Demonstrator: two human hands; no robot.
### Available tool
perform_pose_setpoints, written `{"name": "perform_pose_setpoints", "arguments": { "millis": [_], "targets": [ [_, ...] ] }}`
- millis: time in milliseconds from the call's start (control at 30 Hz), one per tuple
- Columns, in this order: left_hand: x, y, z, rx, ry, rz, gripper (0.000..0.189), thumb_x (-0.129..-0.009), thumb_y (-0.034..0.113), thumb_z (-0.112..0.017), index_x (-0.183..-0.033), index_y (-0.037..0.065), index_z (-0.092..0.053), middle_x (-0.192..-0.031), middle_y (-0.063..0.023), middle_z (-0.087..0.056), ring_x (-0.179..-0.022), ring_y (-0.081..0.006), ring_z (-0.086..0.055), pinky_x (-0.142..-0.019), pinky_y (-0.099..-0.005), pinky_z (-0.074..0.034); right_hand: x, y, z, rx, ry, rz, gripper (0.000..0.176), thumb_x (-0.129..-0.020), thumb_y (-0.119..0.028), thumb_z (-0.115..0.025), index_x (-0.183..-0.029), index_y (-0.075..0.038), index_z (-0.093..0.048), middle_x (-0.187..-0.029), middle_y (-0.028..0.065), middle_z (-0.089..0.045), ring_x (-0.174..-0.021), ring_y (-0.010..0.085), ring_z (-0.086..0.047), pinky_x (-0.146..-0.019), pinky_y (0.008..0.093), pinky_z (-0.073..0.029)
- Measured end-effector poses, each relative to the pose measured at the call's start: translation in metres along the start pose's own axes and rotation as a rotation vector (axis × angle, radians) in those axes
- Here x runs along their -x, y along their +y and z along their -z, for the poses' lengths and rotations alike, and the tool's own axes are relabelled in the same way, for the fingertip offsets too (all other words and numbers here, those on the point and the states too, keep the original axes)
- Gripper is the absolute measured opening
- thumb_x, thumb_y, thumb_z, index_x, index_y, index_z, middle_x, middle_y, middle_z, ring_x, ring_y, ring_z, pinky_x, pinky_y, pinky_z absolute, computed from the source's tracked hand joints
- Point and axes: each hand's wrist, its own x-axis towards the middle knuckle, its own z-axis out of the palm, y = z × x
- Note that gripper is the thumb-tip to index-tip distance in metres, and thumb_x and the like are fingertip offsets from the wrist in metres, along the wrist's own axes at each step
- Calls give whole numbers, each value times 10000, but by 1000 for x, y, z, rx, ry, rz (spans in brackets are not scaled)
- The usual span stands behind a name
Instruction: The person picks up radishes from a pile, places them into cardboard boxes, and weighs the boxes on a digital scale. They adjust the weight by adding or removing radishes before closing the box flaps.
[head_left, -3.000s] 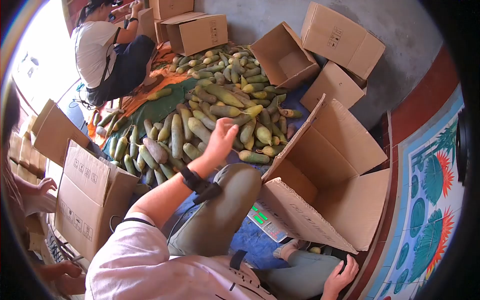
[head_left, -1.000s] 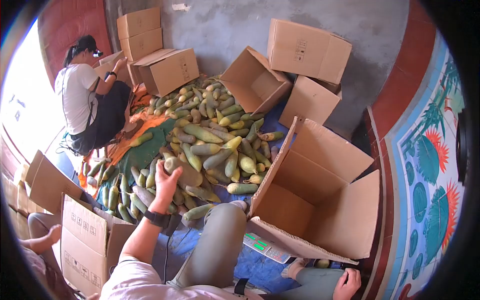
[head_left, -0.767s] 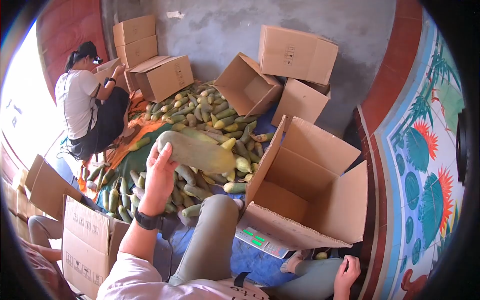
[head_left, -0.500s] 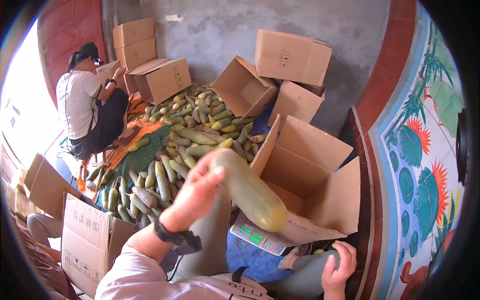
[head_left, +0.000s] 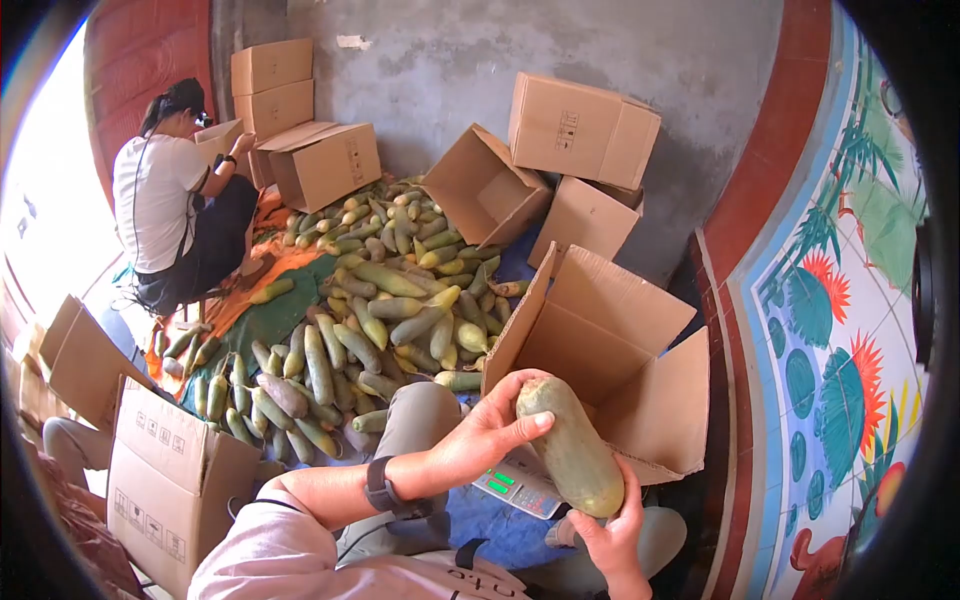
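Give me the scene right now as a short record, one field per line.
left hand: grips the upper end of a long green vegetable
right hand: at its lower end
held item: tilted, in front of the open box
open box: flaps spread, inside partly hidden
scale: green display lit, digits unreadable
pile: similar vegetables on ground sheets
co-worker: crouching near stacked boxes

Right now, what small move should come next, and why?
Probably lift the long green vegetable slightly, using both hands. The left hand holds its upper end, the right hand its lower end, and in view it overlaps the near side of the open box, whose mouth lies just beyond.
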Motion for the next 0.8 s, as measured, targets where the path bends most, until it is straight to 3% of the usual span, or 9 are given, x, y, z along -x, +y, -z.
{"name": "perform_pose_setpoints", "arguments": {
  "millis": [100, 167, 200, 233, 300, 333, 467, 633, 800],
  "targets": [
    [-2, -1, 4, -130, -51, -37, 489, -885, 195, -605, -1287, 68, -357, -1140, -48, -508, -1097, -124, -465, -921, -289, -408, -4, -4, 6, -40, 31, -27, 834, -690, -305, -782, -1301, 39, -332, -1212, 137, -466, -1098, 203, -483, -955, 332, -380],
    [-1, 1, 8, -507, -108, -73, 570, -858, 250, -636, -1310, 66, -342, -1203, -90, -490, -1117, -192, -483, -923, -306, -413, -7, -8, 13, -63, 49, -39, 821, -688, -306, -780, -1292, 38, -343, -1198, 133, -474, -1082, 199, -491, -946, 325, -387],
    [0, 6, 12, -847, -81, -64, 658, -810, 316, -665, -1329, 72, -342, -1306, -156, -420, -1201, -296, -432, -981, -386, -370, -9, -11, 18, -91, 80, -40, 813, -688, -301, -775, -1290, 38, -347, -1182, 126, -483, -1066, 195, -500, -930, 315, -398],
    [-1, 6, 15, -844, -82, -67, 658, -810, 316, -665, -1329, 72, -342, -1306, -156, -420, -1201, -296, -432, -981, -386, -370, -11, -15, 24, -118, 110, -39, 804, -688, -296, -769, -1288, 38, -351, -1166, 120, -493, -1051, 192, -509, -913, 305, -408],
    [-6, 2, 24, -1424, -36, -591, 703, -769, 367, -674, -1329, 79, -360, -1375, -185, -344, -1280, -354, -329, -1033, -480, -283, -19, -23, 38, 48, 162, 36, 756, -687, -264, -742, -1275, 37, -375, -1122, 107, -511, -1019, 182, -515, -882, 296, -423],
    [-8, -2, 32, -1498, -31, -596, 710, -766, 397, -670, -1312, 56, -371, -1402, -214, -299, -1307, -388, -279, -1056, -531, -212, -24, -25, 47, 150, 205, 65, 712, -679, -238, -739, -1245, 39, -406, -1121, 119, -514, -1016, 200, -514, -894, 319, -413],
    [-15, -22, 62, -1547, 177, -495, 708, -742, 406, -692, -1276, 41, -406, -1408, -291, -199, -1305, -439, -234, -1060, -514, -220, -50, -37, 71, 631, 300, 141, 624, -629, -173, -707, -1179, 18, -484, -1059, 159, -544, -980, 286, -531, -899, 373, -402],
    [-18, -52, 86, -1462, 170, -477, 579, -726, 394, -721, -1122, 20, -523, -1394, -298, -213, -1289, -447, -254, -1058, -466, -262, -82, -26, 91, 946, 182, 65, 566, -619, -164, -728, -1121, -4, -521, -1048, 181, -564, -970, 340, -549, -856, 392, -434],
    [-19, -67, 95, -1385, 96, -291, 444, -774, 362, -671, -1051, 28, -578, -1357, -226, -351, -1120, -379, -482, -956, -423, -400, -113, 0, 100, 1172, -87, -128, 585, -627, -333, -747, -1092, -26, -567, -1028, 196, -603, -964, 333, -576, -845, 387, -454]
  ]
}}
